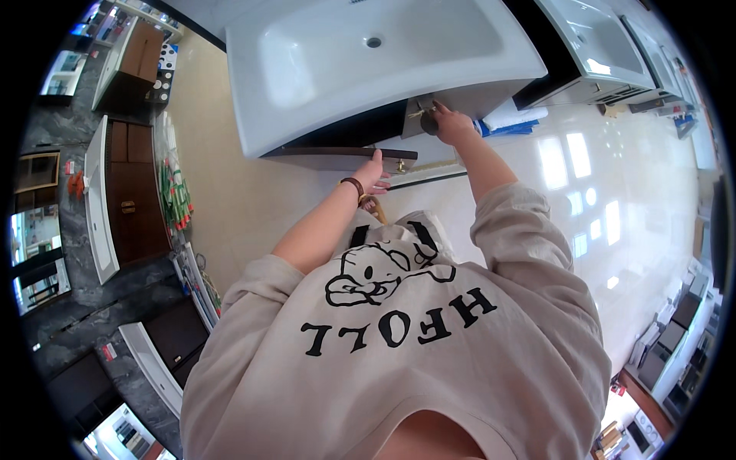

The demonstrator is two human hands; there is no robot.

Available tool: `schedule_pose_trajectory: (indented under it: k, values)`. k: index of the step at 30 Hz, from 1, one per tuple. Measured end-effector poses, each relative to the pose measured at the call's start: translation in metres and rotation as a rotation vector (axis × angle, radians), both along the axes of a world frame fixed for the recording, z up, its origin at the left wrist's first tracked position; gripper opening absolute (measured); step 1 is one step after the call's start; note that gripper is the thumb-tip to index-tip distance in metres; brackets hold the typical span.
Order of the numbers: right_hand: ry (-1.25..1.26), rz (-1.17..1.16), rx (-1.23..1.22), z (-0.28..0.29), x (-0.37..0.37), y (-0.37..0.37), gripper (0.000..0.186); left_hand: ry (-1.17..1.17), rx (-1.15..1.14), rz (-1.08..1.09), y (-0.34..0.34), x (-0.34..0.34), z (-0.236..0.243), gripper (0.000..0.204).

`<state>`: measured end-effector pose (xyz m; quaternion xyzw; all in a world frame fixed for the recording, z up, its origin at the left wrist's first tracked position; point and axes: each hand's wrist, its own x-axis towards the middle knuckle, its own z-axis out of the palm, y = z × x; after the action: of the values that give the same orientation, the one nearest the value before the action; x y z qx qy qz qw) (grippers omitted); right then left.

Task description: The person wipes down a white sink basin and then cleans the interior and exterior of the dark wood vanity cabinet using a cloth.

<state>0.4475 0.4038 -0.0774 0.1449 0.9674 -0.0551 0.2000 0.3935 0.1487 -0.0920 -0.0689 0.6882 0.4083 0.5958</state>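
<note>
Below a wide white washbasin (pixel 373 69), the vanity's two doors stand open in front of its dark inside. My left hand (pixel 373 175) grips the left cabinet door (pixel 326 159), thumb over its upper edge, close to a brass-coloured knob (pixel 401 165). My right hand (pixel 454 126) reaches to the inner face of the right cabinet door (pixel 484 101), near a small metal fitting (pixel 416 113). Its fingers are curled over a dark grey rounded thing (pixel 429 123) whose kind I cannot make out. The cabinet's inside is mostly hidden by the basin.
Blue and white packages (pixel 512 119) lie on the glossy tiled floor (pixel 552 199) right of the vanity. Another basin cabinet (pixel 598 46) stands farther right. Along the left wall are brown vanities (pixel 130 184), with green and white bundled goods (pixel 175 192) beside them.
</note>
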Motion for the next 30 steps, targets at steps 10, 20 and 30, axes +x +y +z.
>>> schedule_pose_trajectory:
  k: [10, 20, 30]
  values:
    - [-0.008, 0.056, -0.222, -0.03, 0.001, 0.008, 0.039, 0.067, -0.075, 0.089, 0.027, -0.031, -0.001, 0.076]
    - [0.027, 0.389, -0.328, -0.021, 0.119, 0.054, 0.044, 0.775, 0.17, 0.383, 0.097, 0.079, -0.019, 0.041]
    - [0.351, 0.301, -0.661, 0.026, 0.162, 0.103, 0.048, 0.864, 0.141, 0.253, 0.131, 0.156, -0.012, 0.042]
